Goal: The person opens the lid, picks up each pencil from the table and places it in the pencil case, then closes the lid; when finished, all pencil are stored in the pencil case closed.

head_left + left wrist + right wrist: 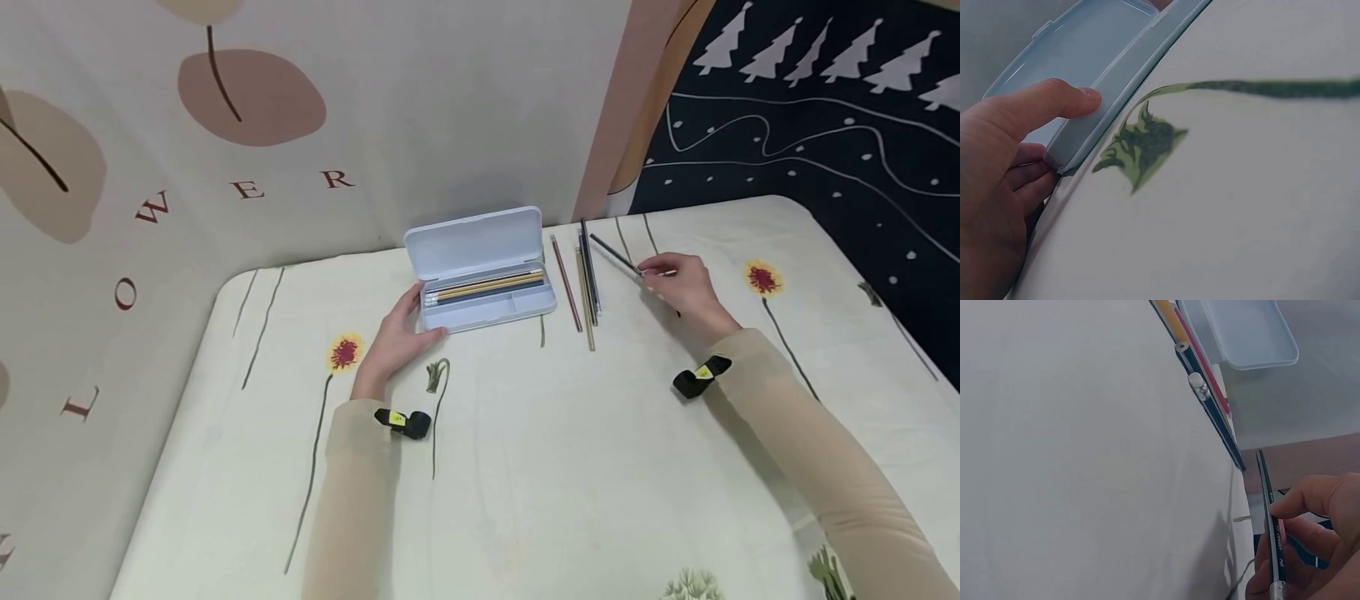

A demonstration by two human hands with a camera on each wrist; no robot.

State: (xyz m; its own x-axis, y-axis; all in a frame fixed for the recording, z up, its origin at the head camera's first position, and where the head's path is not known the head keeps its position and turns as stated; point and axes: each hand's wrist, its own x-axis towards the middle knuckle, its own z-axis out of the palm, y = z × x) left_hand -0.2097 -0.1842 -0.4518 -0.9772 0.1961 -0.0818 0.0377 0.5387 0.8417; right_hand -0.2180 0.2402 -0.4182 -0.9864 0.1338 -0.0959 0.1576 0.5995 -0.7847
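A pale blue pencil case (pixel 480 242) lies with its lid raised at the back of the table. Several pencils (pixel 491 286), gold and dark, lie in its rear section. My left hand (pixel 393 343) grips the case's near left corner; in the left wrist view the thumb (pixel 1069 100) presses over the front wall (pixel 1110 94), fingers at the end. To the right, my right hand (pixel 684 290) pinches a dark pencil (pixel 611 252) between thumb and fingers, its silver end (pixel 1277 590) toward the palm. This pencil is tilted, its far end toward the loose pencils.
Between case and right hand lie a red pencil (pixel 567 285), a gold pencil (pixel 586 312) and dark pencils (pixel 590 279), side by side. The cloth-covered table (pixel 525 433) bears printed flowers. A hanging cloth (pixel 480 100) stands close behind the case; a dark tree-print cloth (pixel 810 142) hangs at right.
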